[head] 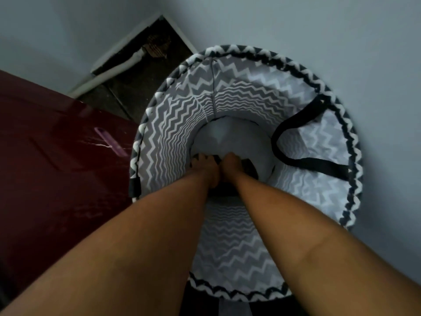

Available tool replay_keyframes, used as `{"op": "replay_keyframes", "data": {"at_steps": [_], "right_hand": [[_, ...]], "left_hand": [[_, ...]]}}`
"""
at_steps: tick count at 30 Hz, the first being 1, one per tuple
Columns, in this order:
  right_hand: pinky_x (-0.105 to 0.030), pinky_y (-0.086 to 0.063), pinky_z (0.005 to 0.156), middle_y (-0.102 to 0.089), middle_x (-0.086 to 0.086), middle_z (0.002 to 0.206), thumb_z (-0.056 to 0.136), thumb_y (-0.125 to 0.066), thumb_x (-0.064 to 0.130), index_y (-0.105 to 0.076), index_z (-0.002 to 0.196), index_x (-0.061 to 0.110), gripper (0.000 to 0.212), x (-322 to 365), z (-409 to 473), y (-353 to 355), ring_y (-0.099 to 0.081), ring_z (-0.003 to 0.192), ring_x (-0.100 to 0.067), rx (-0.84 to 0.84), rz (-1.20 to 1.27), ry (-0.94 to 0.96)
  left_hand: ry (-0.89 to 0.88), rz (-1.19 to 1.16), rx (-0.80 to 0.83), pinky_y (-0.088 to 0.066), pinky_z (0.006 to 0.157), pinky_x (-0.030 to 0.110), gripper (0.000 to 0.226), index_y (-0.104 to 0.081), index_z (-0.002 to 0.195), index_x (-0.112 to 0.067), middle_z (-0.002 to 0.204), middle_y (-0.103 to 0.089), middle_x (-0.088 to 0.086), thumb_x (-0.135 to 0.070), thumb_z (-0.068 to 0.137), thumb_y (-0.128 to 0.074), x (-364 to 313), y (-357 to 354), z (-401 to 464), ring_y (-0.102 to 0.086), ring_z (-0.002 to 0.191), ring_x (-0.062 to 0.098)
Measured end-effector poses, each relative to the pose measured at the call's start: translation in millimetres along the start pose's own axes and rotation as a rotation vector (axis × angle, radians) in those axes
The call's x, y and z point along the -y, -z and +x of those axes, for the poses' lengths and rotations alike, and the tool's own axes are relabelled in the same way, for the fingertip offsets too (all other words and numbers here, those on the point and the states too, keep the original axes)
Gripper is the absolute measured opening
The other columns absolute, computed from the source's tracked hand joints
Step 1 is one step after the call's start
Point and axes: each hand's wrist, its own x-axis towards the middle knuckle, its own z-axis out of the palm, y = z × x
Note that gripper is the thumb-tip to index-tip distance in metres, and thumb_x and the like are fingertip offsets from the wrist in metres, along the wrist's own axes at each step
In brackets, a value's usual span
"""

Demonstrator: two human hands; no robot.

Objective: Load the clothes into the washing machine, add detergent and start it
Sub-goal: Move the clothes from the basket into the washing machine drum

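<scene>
both hands, left hand [206, 166] and right hand [230, 161], seemingly clutch the dark garment [247, 167] at the hamper [227, 254] bottom; soft, light, best bunched just under the fingers.

This looks like a room in a home, likely a laundry corner. A tall fabric laundry hamper [239, 106] with a zigzag print stands against a plain painted wall [319, 30]. Left of the left hand [206, 167] lies a dark red surface [57, 167], and beyond it dark floor tiles [136, 87] and a white pipe [109, 74].
</scene>
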Motion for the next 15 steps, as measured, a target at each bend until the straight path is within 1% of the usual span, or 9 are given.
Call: {"op": "replay_keyframes", "data": {"at_steps": [3, 6, 7, 8, 9, 10, 11, 13, 15], "right_hand": [[-0.034, -0.058, 0.078, -0.068, -0.016, 0.109, 0.079, -0.074, 0.028, -0.066, 0.114, 0.001, 0.045, 28.4, -21.7, 32.2, -0.067, 0.098, -0.031, -0.009, 0.223, -0.041], [-0.03, -0.051, 0.052, -0.066, -0.015, 0.075, 0.077, -0.064, 0.017, -0.068, 0.078, 0.005, 0.012, 51.5, -58.5, 58.4, -0.064, 0.061, -0.026, -0.009, 0.334, 0.002], [-0.026, -0.042, 0.045, -0.06, -0.014, 0.065, 0.078, -0.058, 0.012, -0.062, 0.069, 0.007, 0.011, 60.6, -73.8, 66.5, -0.055, 0.049, -0.023, -0.013, 0.409, -0.003], [-0.022, -0.035, 0.044, -0.052, -0.012, 0.058, 0.077, -0.054, 0.008, -0.055, 0.063, 0.009, 0.015, 70.3, -86.3, 73.1, -0.046, 0.041, -0.02, -0.049, 0.477, -0.016], [-0.021, -0.031, 0.045, -0.044, -0.009, 0.054, 0.076, -0.05, 0.005, -0.048, 0.059, 0.011, 0.018, 79.5, -98.8, 79.3, -0.039, 0.037, -0.017, -0.067, 0.549, -0.042], [-0.021, -0.029, 0.046, -0.039, -0.007, 0.051, 0.075, -0.047, 0.003, -0.043, 0.057, 0.012, 0.02, 91.5, -114.6, 85.9, -0.034, 0.035, -0.016, -0.092, 0.605, -0.05], [-0.021, -0.028, 0.046, -0.035, -0.006, 0.049, 0.075, -0.047, 0.003, -0.041, 0.056, 0.012, 0.022, 103.6, -130.1, 91.7, -0.032, 0.034, -0.015, -0.11, 0.657, -0.044], [-0.017, -0.029, 0.044, -0.032, -0.005, 0.046, 0.074, -0.046, 0.004, -0.039, 0.055, 0.013, 0.023, 130.5, -162.4, 104.6, -0.029, 0.03, -0.014, -0.113, 0.657, 0.003], [-0.013, -0.028, 0.04, -0.031, -0.004, 0.046, 0.067, -0.046, 0.008, -0.038, 0.054, 0.014, 0.017, 149.6, -189.1, 119.2, -0.025, 0.026, -0.013, -0.117, 0.697, 0.056]], "left_hand": [[0.038, -0.204, -0.058, -0.025, 0.118, 0.047, 0.076, -0.011, 0.156, -0.018, 0.16, -0.014, 0.017, -0.032, 0.096, -0.055, -5.8, 12.3, -20.9, -0.021, 0.145, 0.04], [0.027, -0.498, -0.15, -0.033, 0.115, 0.039, 0.068, -0.017, 0.155, -0.021, 0.158, -0.024, 0.018, -0.029, 0.098, -0.053, -9.4, 34.8, -45.7, -0.035, 0.14, 0.038], [0.026, -0.61, -0.148, -0.04, 0.109, 0.029, 0.061, -0.019, 0.155, -0.018, 0.158, -0.025, 0.019, -0.025, 0.102, -0.047, -10.9, 48.4, -58.8, -0.039, 0.137, 0.035], [0.004, -0.68, -0.133, -0.046, 0.093, 0.015, 0.053, -0.022, 0.154, -0.012, 0.158, -0.026, 0.02, -0.018, 0.105, -0.041, -13.7, 60.4, -73.1, -0.045, 0.131, 0.031], [-0.016, -0.693, -0.125, -0.046, 0.072, 0.004, 0.045, -0.03, 0.15, -0.005, 0.157, -0.027, 0.022, -0.012, 0.106, -0.036, -17.3, 72.1, -92.2, -0.053, 0.119, 0.027], [-0.033, -0.688, -0.154, -0.043, 0.063, 0.003, 0.038, -0.039, 0.143, -0.002, 0.154, -0.033, 0.021, -0.01, 0.106, -0.037, -18.2, 82.5, -111.1, -0.055, 0.105, 0.024], [-0.018, -0.705, -0.164, -0.046, 0.072, 0.007, 0.036, -0.045, 0.138, -0.006, 0.15, -0.04, 0.02, -0.013, 0.103, -0.045, -17.0, 88.5, -122.8, -0.055, 0.103, 0.023], [-0.03, -0.643, -0.242, -0.045, 0.1, 0.029, 0.057, -0.044, 0.141, -0.015, 0.141, -0.052, 0.016, -0.021, 0.089, -0.067, -12.4, 103.0, -144.3, -0.055, 0.122, 0.03], [-0.052, -0.655, -0.278, -0.046, 0.1, 0.037, 0.052, -0.055, 0.132, -0.015, 0.131, -0.061, 0.015, -0.027, 0.084, -0.071, -9.8, 122.5, -177.9, -0.057, 0.121, 0.034]]}}
